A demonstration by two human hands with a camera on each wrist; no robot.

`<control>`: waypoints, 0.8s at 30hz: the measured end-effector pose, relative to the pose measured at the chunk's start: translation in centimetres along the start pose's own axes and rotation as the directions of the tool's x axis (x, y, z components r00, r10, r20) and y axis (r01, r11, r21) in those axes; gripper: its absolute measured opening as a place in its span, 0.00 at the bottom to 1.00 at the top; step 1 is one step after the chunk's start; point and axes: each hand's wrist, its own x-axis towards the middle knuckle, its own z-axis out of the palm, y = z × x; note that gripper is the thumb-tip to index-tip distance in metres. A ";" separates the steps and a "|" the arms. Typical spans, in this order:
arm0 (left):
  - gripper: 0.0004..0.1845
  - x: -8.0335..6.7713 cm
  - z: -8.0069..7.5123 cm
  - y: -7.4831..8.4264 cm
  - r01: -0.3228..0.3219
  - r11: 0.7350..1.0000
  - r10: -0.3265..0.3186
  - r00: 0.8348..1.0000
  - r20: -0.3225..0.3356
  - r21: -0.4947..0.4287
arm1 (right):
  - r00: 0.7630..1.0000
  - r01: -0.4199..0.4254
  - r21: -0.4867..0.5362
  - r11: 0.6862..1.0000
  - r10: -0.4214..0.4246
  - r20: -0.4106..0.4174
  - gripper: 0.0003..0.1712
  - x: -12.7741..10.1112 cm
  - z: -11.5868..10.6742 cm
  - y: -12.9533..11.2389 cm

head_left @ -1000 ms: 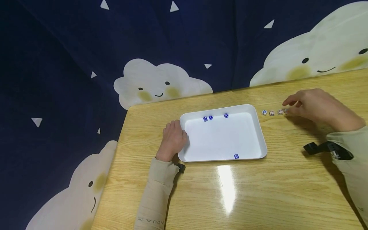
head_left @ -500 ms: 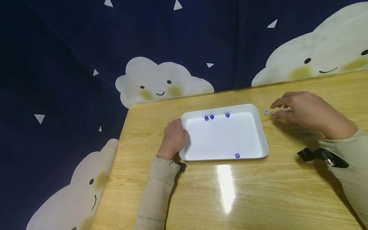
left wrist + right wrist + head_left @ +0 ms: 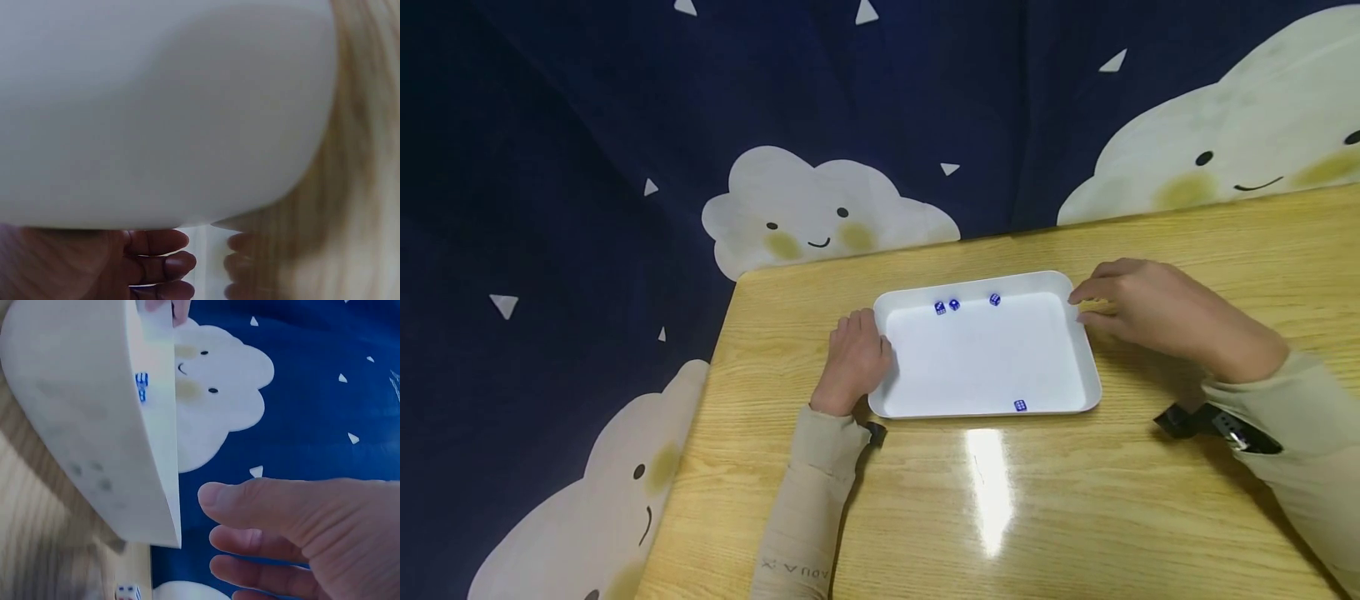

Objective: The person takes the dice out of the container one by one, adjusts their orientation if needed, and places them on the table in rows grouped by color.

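Observation:
A white tray [image 3: 985,358] lies on the wooden table [image 3: 1075,517]. Three blue dice [image 3: 953,305] sit along its far wall and one blue die [image 3: 1020,406] by its near wall. My left hand [image 3: 853,357] presses against the tray's left side, and its curled fingers [image 3: 159,250] tuck under the tray wall [image 3: 156,112]. My right hand [image 3: 1142,312] hovers at the tray's far right corner with loosely spread fingers; the right wrist view shows nothing between the thumb and fingers [image 3: 250,540]. The tray wall [image 3: 81,394] and a blue die [image 3: 141,386] appear there too.
A white die [image 3: 128,592] lies on the table below my right hand; in the head view my right hand covers that stretch of table. A dark blue cloth with cloud faces [image 3: 820,217] hangs behind the table. Black wrist straps [image 3: 1206,421] sit on both sleeves.
My right hand has moved left from the row of white dice to the tray's far right corner, covering those dice. The left hand and the tray have stayed put.

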 end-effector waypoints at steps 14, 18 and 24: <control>0.18 0.0 0.1 0.0 0.001 1.000 -0.001 1.000 -0.010 -0.004 | 0.990 0.140 0.034 0.990 -0.139 -0.005 0.13 0.5 1.8 -2.6; 0.18 0.0 0.1 0.0 0.001 1.000 -0.001 1.000 -0.010 0.002 | 0.987 0.158 0.046 0.986 -0.158 0.001 0.14 0.6 2.3 -3.1; 0.18 0.0 0.0 0.0 -0.004 1.000 0.004 1.000 -0.018 -0.001 | 0.977 0.215 0.063 0.974 -0.215 -0.007 0.13 0.8 3.2 -3.8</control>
